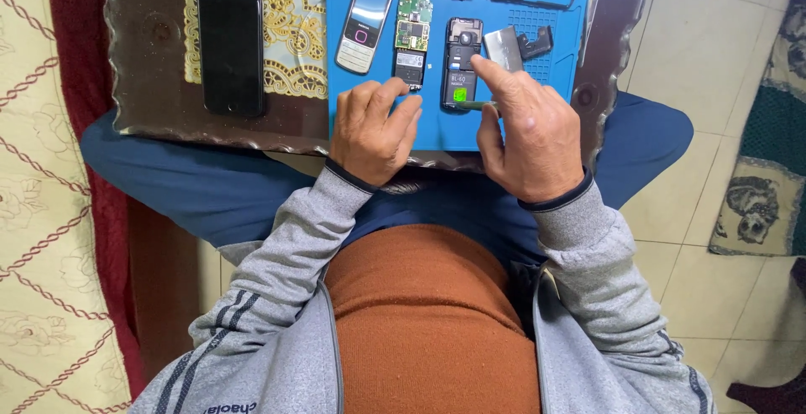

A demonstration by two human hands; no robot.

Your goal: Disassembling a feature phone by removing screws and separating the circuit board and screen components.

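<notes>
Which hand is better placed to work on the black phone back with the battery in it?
The right hand. Its forefinger reaches over the black phone back and it holds a thin tool at that part's lower end. The left hand rests loosely curled on the blue mat, below the circuit board.

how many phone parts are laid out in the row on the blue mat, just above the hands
3. On the blue mat: the silver keypad front at left, the green circuit board in the middle, and the black rear body at right, under the right hand. More parts sit beyond the row.
</notes>
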